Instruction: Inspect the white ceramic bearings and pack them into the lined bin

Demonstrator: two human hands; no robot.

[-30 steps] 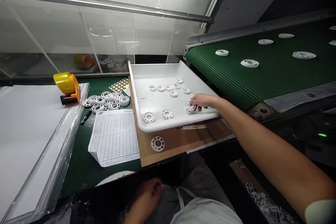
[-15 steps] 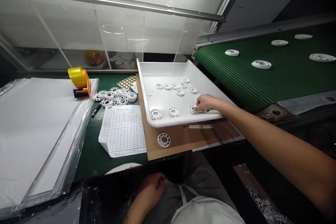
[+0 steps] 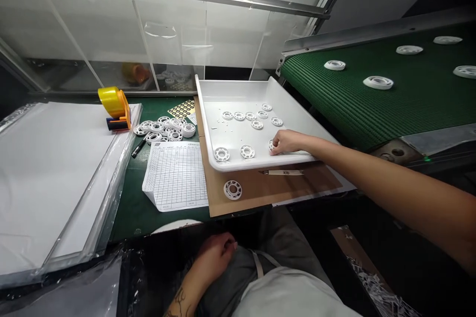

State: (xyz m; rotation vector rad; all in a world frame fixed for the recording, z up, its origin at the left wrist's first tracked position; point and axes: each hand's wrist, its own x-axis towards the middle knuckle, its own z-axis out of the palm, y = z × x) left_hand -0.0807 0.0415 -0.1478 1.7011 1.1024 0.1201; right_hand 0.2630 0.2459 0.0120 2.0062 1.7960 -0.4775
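My right hand (image 3: 288,141) reaches into the white tray (image 3: 273,164), near its front edge. Its fingers are closed on a white plastic ring (image 3: 271,145) with holes around it, most of which the hand covers. Two similar rings lie to its left along the front of the tray, a white ring (image 3: 247,151) and another ring (image 3: 222,154). Farther back in the tray are several smaller-looking rings (image 3: 257,124) and white scraps (image 3: 224,122). My left hand (image 3: 219,252) rests on my lap, fingers loosely curled, with nothing visible in it.
On brown cardboard (image 3: 260,193) before the tray lie a single ring (image 3: 232,189) and a craft knife (image 3: 284,172). Leftward are a printed form (image 3: 176,173), heaped rings (image 3: 174,134), a marker (image 3: 138,148) and a tape dispenser (image 3: 115,108). A green conveyor (image 3: 353,104) carries rings at right.
The view has tilted slightly. My right hand has drawn over the ring at the tray's front and now covers more of it. My left hand stays on my lap.
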